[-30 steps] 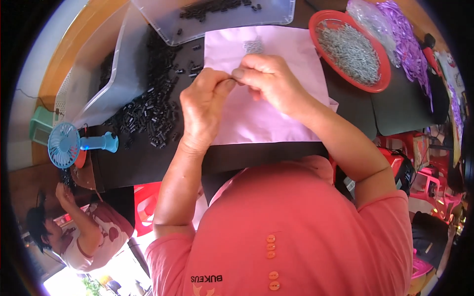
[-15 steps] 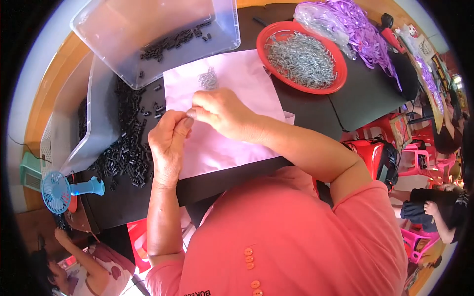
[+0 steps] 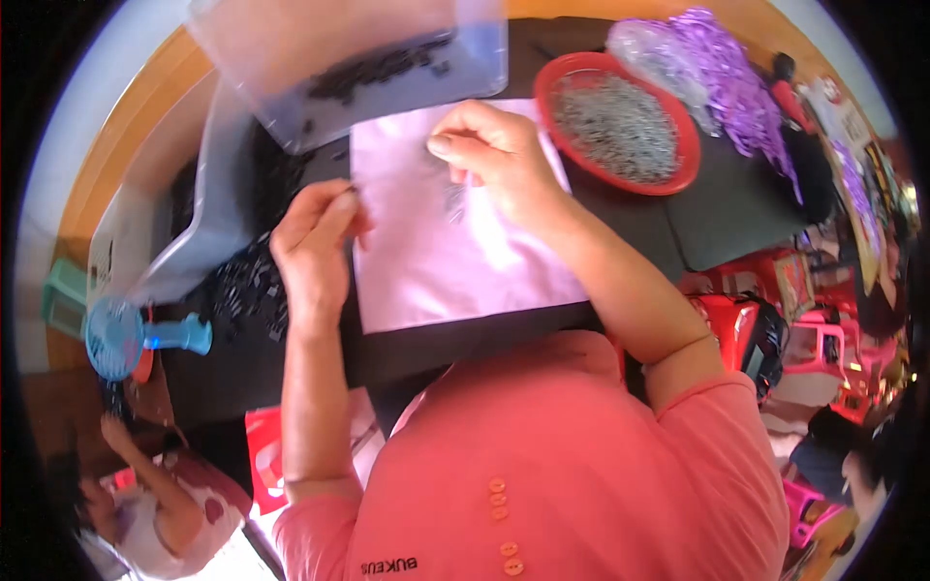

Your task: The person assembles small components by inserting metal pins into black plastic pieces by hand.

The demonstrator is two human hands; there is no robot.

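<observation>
My left hand [image 3: 312, 254] is at the left edge of a pink cloth [image 3: 417, 281], its thumb and fingers closed in a pinch. A small dark bit shows at the fingertips, too blurred to name. Above the cloth's far part is my right hand [image 3: 504, 165], thumb and forefinger pressed together; what they hold, if anything, cannot be made out. Next to it, partly hidden, lies a small pile of silvery metal pieces [image 3: 454, 205] on the cloth. Many small black plastic pieces [image 3: 247, 290] are heaped left of my left hand.
Two clear plastic bins [image 3: 199, 208] with black pieces stand at the left and far side. A red basin [image 3: 690, 174] full of silvery metal pieces is at far right, beside purple straps [image 3: 741, 87]. A blue fan [image 3: 114, 337] stands at left; another person [image 3: 170, 504] sits lower left.
My hands have come apart: the right moved away and to the right, over the metal pile, while the left shifted slightly left. The view has shifted a little.
</observation>
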